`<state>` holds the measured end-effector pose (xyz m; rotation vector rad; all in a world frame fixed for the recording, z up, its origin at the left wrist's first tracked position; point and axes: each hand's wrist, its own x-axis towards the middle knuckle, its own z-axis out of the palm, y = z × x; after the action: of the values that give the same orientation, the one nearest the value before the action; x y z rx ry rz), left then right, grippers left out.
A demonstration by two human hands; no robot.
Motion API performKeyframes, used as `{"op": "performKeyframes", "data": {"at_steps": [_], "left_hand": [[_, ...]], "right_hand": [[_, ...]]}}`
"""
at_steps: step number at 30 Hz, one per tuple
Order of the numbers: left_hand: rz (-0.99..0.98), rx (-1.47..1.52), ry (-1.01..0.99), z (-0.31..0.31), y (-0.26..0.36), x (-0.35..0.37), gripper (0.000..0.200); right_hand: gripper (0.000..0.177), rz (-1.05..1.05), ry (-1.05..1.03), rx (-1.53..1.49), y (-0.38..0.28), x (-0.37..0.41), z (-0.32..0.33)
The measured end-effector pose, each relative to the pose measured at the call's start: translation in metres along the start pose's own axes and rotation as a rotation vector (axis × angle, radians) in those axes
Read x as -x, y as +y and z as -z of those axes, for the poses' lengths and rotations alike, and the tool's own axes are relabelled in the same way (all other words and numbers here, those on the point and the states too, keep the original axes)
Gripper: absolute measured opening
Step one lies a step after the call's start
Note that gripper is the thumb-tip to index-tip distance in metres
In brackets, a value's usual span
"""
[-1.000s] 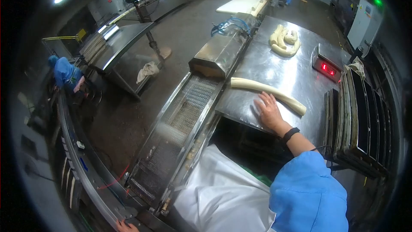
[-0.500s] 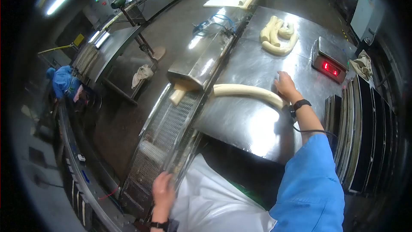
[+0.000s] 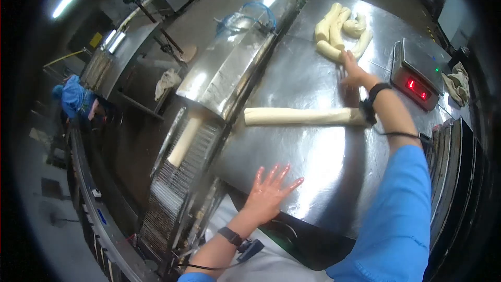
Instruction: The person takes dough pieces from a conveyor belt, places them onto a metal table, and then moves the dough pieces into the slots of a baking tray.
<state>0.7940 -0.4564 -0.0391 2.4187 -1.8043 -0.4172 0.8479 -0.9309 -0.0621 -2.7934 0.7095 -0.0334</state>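
Note:
A long, pale dough log (image 3: 297,116) lies almost straight across the steel table (image 3: 282,151). Beyond it, more dough pieces (image 3: 327,23) are heaped and curled together. My right hand (image 3: 356,72) reaches over the table with its fingers stretched out, fingertips right at the near edge of that heap; its wrist overlaps the right end of the log. Over the table's near edge is my left hand (image 3: 269,193), palm down, fingers spread and nothing in it. Another dough strip (image 3: 185,143) comes out from under the metal housing (image 3: 229,62) onto the mesh conveyor (image 3: 177,183).
A scale (image 3: 417,75) with a red display stands at the table's right, a cloth (image 3: 456,84) beside it. Trays (image 3: 443,167) are stacked upright along the right edge. A person in blue (image 3: 77,96) is at the far left, near a second steel table (image 3: 128,62).
My left hand has risen from beside the conveyor to over the table. My right hand has reached farther toward the heap. The log is straighter, and more of the conveyor strip shows.

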Motion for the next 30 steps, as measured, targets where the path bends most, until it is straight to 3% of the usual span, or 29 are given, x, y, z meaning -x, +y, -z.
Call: {"op": "performKeyframes", "data": {"at_steps": [2, 4, 5, 7, 8, 11, 14, 15, 18, 20, 22, 23, 24, 26, 27, 28, 30], "left_hand": [[0.007, 0.025, 0.003, 0.003, -0.004, -0.002, 0.082], [0.013, -0.006, -0.016, 0.004, -0.003, -0.004, 0.082], [0.015, 0.003, -0.018, 0.003, -0.003, -0.005, 0.082], [0.004, 0.0, -0.012, 0.002, -0.006, -0.003, 0.083], [0.007, 0.011, -0.016, 0.002, -0.007, -0.003, 0.083], [0.002, 0.026, 0.007, 0.0, -0.009, -0.002, 0.083], [0.008, 0.048, 0.034, 0.0, -0.011, 0.0, 0.083], [0.005, 0.036, 0.046, -0.001, -0.012, 0.0, 0.083], [-0.001, 0.032, 0.075, -0.001, -0.015, 0.002, 0.083], [-0.005, 0.049, 0.091, -0.001, -0.014, 0.004, 0.082], [-0.007, 0.079, 0.092, -0.001, -0.014, 0.003, 0.081], [-0.006, 0.084, 0.1, 0.0, -0.015, 0.002, 0.081], [-0.001, 0.062, 0.078, 0.001, -0.015, 0.002, 0.081], [-0.002, 0.04, 0.038, 0.002, -0.012, 0.001, 0.082], [0.012, 0.025, 0.011, 0.003, -0.013, 0.0, 0.086], [0.027, 0.011, -0.012, 0.004, -0.012, 0.001, 0.09], [0.026, 0.004, -0.008, 0.005, -0.011, 0.002, 0.09]], "right_hand": [[0.097, -0.034, -0.247, -0.075, 0.003, -0.016, 0.037], [0.08, 0.017, -0.156, 0.148, 0.006, -0.021, 0.037], [0.08, 0.017, -0.165, 0.153, 0.005, -0.02, 0.033], [0.055, -0.135, -0.029, 0.262, -0.022, -0.008, 0.031], [0.055, -0.133, -0.04, 0.266, -0.033, -0.008, 0.033], [0.026, 0.098, 0.18, 0.644, -0.034, -0.011, 0.032], [0.03, 0.1, -0.014, 0.672, -0.04, -0.008, 0.04], [0.033, 0.006, -0.113, 0.491, -0.037, -0.01, 0.036], [0.034, -0.018, -0.159, 0.251, -0.028, -0.011, 0.03], [0.034, -0.025, -0.184, 0.201, -0.033, -0.005, 0.046], [0.02, 0.029, -0.149, -0.099, -0.036, -0.002, 0.073], [0.016, -0.138, -0.017, -0.401, -0.032, -0.01, 0.086], [0.015, -0.172, 0.04, -0.829, -0.016, -0.011, 0.104], [0.021, 0.096, 0.329, -1.408, 0.023, -0.032, 0.132], [0.021, 0.086, 0.682, -1.605, 0.013, -0.029, 0.143], [0.03, -0.222, 0.831, -1.915, 0.012, -0.03, 0.157], [0.045, -0.254, 0.558, -1.302, -0.019, -0.007, 0.165]]}}
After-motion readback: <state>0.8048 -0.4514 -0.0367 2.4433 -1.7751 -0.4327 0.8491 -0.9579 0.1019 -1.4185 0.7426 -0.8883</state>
